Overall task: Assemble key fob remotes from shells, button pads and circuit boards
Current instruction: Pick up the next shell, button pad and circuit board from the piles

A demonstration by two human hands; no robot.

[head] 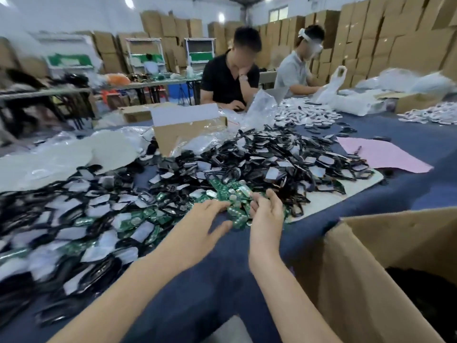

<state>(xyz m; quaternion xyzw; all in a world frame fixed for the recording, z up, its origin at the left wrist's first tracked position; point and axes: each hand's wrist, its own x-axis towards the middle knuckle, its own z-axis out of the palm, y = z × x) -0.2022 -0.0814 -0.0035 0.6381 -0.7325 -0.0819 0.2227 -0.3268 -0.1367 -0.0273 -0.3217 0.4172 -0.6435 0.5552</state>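
Note:
A heap of green circuit boards [235, 199] lies on the blue table cloth [217, 280], in front of a wide pile of black shells and white-backed button pads [284, 164]. My left hand [206, 222] reaches in from the left with fingers stretched out, their tips touching the boards. My right hand [268, 211] stands on its edge on the right of the heap, palm facing left, fingers loosely curved against the boards. The boards sit between the two hands. The view is blurred, so no single gripped piece shows.
An open cardboard box [371, 268] stands at my right, close to my right forearm. More shells and boards [74, 231] spread to the left. A pink sheet [380, 154] and a smaller box [183, 129] lie beyond. Two people sit across the table.

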